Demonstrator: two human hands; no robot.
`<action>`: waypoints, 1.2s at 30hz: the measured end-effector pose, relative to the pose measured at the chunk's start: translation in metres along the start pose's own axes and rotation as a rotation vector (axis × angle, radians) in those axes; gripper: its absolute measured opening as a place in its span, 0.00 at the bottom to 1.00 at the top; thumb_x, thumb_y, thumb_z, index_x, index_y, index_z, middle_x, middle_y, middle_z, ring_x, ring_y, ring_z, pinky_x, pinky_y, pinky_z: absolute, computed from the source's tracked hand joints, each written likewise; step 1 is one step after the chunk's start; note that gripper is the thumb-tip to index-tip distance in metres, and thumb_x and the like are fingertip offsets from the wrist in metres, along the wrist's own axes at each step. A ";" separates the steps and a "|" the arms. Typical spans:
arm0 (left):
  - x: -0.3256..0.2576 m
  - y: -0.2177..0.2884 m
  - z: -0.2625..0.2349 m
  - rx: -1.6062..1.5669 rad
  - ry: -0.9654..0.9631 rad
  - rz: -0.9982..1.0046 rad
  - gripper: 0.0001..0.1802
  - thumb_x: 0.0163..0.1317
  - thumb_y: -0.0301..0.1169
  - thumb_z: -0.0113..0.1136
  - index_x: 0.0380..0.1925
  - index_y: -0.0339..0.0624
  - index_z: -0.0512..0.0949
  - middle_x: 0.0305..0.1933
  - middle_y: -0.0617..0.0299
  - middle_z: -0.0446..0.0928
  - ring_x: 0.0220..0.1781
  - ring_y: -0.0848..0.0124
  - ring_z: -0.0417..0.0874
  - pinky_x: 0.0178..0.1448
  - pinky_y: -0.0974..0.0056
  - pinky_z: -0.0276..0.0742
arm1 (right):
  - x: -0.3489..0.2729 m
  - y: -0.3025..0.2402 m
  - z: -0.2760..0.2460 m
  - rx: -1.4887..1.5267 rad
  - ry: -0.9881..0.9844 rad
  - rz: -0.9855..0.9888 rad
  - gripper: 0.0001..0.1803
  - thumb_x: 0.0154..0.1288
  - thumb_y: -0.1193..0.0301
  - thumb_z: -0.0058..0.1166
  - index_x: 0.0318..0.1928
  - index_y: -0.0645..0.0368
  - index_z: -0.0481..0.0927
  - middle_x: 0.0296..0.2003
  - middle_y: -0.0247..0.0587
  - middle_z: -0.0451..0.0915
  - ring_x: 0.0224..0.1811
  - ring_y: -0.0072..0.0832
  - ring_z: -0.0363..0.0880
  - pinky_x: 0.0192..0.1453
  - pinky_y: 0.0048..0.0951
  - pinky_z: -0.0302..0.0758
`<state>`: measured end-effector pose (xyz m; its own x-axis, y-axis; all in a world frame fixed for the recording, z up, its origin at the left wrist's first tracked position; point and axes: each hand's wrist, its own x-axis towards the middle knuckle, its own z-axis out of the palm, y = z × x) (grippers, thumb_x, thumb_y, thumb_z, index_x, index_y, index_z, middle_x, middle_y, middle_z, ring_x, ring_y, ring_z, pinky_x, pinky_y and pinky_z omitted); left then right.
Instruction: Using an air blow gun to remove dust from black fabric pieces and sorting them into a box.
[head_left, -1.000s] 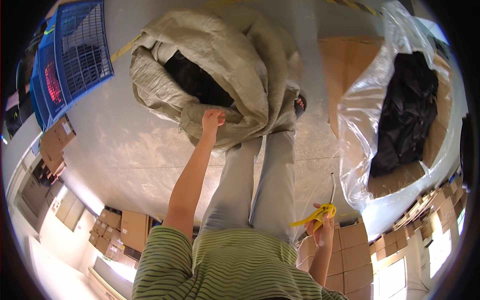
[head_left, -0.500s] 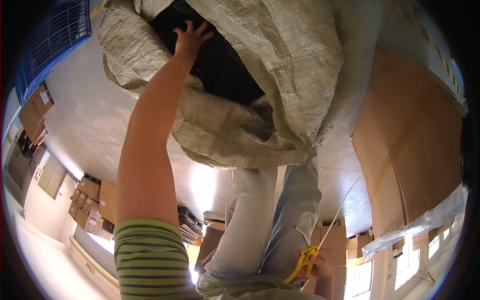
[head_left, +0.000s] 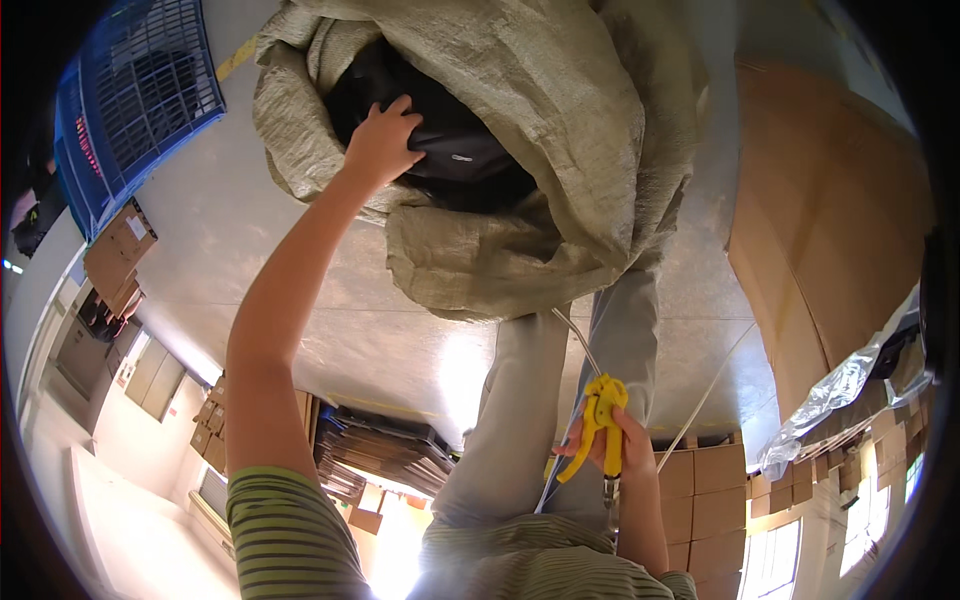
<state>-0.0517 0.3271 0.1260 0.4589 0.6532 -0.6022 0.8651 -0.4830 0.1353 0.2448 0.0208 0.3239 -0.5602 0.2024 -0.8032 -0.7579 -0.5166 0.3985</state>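
A large beige woven sack [head_left: 560,110] stands before me with its mouth folded back. Inside it lies a smooth black item [head_left: 470,140] with a small pale mark; its exact kind is hard to make out. My left hand [head_left: 383,143] reaches into the mouth, its fingers curled onto the black item near the sack's left side. Lower down, in front of my legs, my right hand [head_left: 622,440] is closed around a yellow air blow gun [head_left: 603,405]. The gun's thin metal nozzle points up toward the sack's lower edge.
On the right leans a big cardboard sheet [head_left: 810,230], with clear plastic film [head_left: 830,400] by its lower edge. A blue mesh crate [head_left: 150,100] stands at the far left. Several stacked cartons [head_left: 705,490] and flattened cardboard [head_left: 380,450] lie behind me. A pale thin line, perhaps a hose [head_left: 705,400], runs across the floor.
My left hand's spread fingers have curled onto the black item. My right hand has raised the blow gun toward the sack. The view has shifted, and the pale mark now shows.
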 end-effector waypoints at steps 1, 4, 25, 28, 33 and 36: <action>-0.010 0.014 -0.017 -0.093 -0.011 -0.033 0.24 0.42 0.38 0.67 0.42 0.41 0.77 0.53 0.61 0.68 0.50 0.51 0.73 0.60 0.53 0.68 | 0.005 -0.006 0.011 -0.007 -0.011 0.000 0.26 0.66 0.52 0.39 0.52 0.62 0.65 0.36 0.48 0.74 0.35 0.39 0.78 0.56 0.54 0.67; -0.038 0.041 -0.053 -0.369 0.094 -0.113 0.28 0.42 0.43 0.68 0.41 0.36 0.76 0.45 0.60 0.74 0.45 0.56 0.76 0.52 0.58 0.72 | 0.019 -0.021 0.050 -0.303 0.106 -0.162 0.23 0.67 0.55 0.40 0.51 0.62 0.66 0.30 0.44 0.74 0.30 0.32 0.77 0.44 0.40 0.76; -0.119 0.106 -0.013 -2.262 0.894 -1.170 0.25 0.55 0.43 0.61 0.51 0.45 0.70 0.49 0.61 0.74 0.48 0.66 0.78 0.45 0.62 0.78 | -0.010 -0.091 0.092 -1.118 0.270 -0.356 0.16 0.65 0.60 0.47 0.41 0.62 0.71 0.18 0.32 0.69 0.14 0.18 0.66 0.21 0.21 0.65; -0.129 0.111 0.002 -2.452 0.899 -1.244 0.25 0.58 0.49 0.55 0.52 0.49 0.69 0.50 0.63 0.75 0.48 0.66 0.78 0.45 0.60 0.79 | -0.011 -0.090 0.097 -1.226 0.146 -0.190 0.17 0.65 0.60 0.48 0.40 0.63 0.71 0.17 0.33 0.69 0.14 0.18 0.66 0.20 0.20 0.65; -0.129 0.121 0.006 -2.564 0.865 -1.212 0.27 0.61 0.54 0.46 0.56 0.53 0.67 0.54 0.65 0.73 0.53 0.65 0.76 0.52 0.57 0.76 | -0.009 -0.089 0.095 -1.153 0.146 -0.203 0.17 0.65 0.59 0.48 0.40 0.63 0.71 0.17 0.33 0.69 0.14 0.18 0.66 0.19 0.21 0.65; -0.128 0.127 0.010 -2.516 0.696 -1.176 0.24 0.60 0.59 0.43 0.46 0.58 0.73 0.41 0.69 0.77 0.40 0.69 0.76 0.33 0.64 0.71 | 0.000 -0.095 0.092 -1.045 0.219 -0.341 0.17 0.65 0.60 0.48 0.41 0.63 0.71 0.17 0.33 0.69 0.14 0.18 0.66 0.20 0.22 0.65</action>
<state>-0.0025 0.1759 0.2127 -0.3358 0.2445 -0.9097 -0.7836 0.4634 0.4138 0.2858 0.1459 0.3266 -0.2277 0.3694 -0.9009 -0.1504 -0.9275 -0.3422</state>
